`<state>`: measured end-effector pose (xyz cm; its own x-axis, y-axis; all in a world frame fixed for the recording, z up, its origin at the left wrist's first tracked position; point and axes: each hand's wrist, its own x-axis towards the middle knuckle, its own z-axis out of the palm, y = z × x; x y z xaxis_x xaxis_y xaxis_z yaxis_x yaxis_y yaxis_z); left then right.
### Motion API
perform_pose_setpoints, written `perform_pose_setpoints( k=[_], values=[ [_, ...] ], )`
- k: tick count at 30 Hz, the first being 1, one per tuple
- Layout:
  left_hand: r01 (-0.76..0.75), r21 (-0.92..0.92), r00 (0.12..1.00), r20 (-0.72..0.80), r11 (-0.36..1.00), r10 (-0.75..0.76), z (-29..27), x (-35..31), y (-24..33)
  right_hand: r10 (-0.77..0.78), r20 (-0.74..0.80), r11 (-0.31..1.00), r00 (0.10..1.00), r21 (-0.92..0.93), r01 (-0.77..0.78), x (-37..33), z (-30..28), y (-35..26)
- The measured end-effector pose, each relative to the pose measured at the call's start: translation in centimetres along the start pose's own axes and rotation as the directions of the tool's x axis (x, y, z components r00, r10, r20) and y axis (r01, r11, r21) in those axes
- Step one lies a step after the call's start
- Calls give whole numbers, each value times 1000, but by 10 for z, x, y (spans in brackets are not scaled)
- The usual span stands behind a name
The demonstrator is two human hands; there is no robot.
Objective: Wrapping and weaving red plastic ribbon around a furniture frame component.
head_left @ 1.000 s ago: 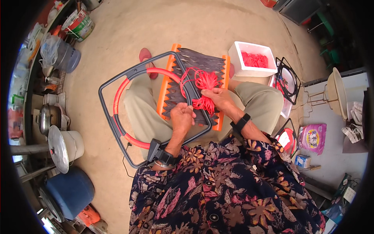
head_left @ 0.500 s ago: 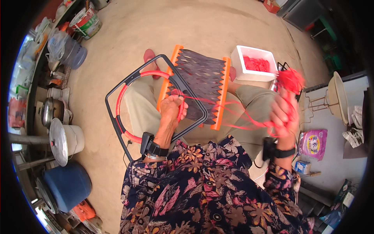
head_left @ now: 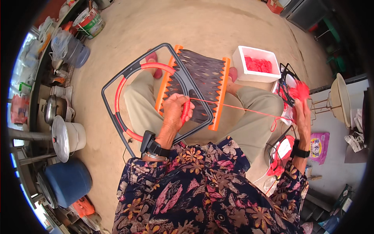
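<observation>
A black squared frame (head_left: pixel 182 78) with an inner ring wrapped in stretches of red cord (head_left: pixel 118 95) lies tilted over my left thigh. My left hand (head_left: pixel 174 110) is closed round the ring's red-wrapped lower right part. From there a taut red string (head_left: pixel 233 106) runs to my right hand (head_left: pixel 302 117), out at the right beyond my knee. That hand is closed on a loose red string bundle (head_left: pixel 300 91), and a small loop of string dangles beside it. Its fingertips are partly hidden by the bundle.
Between my knees stands a rack (head_left: pixel 200 74) with orange side bars and dark woven bands. Ahead right, a white foam box (head_left: pixel 261 77) holds red string. More black frames (head_left: pixel 287 80) sit by my right knee. Pots (head_left: pixel 78 138) and a blue barrel (head_left: pixel 70 181) line the left.
My right hand has swung outward to the right, and the slack red strands have drawn into one taut line. My left hand keeps its hold while the frame shifts slightly.
</observation>
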<state>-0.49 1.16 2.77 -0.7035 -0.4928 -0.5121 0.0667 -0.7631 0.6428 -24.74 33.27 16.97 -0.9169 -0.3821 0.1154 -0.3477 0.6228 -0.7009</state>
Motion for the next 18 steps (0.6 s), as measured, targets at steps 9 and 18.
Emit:
perform_pose_setpoints(
  k=[9, 18],
  values=[
    [77, 22, 996, 40, 997, -78, 4, -6, -14, -487, 451, 870, 748, 173, 462, 29, 129, -160],
    [221, -131, 955, 230, 966, -187, -3, -13, -15, -343, 542, 914, 768, 382, 138, 50, 162, -163]
  ],
)
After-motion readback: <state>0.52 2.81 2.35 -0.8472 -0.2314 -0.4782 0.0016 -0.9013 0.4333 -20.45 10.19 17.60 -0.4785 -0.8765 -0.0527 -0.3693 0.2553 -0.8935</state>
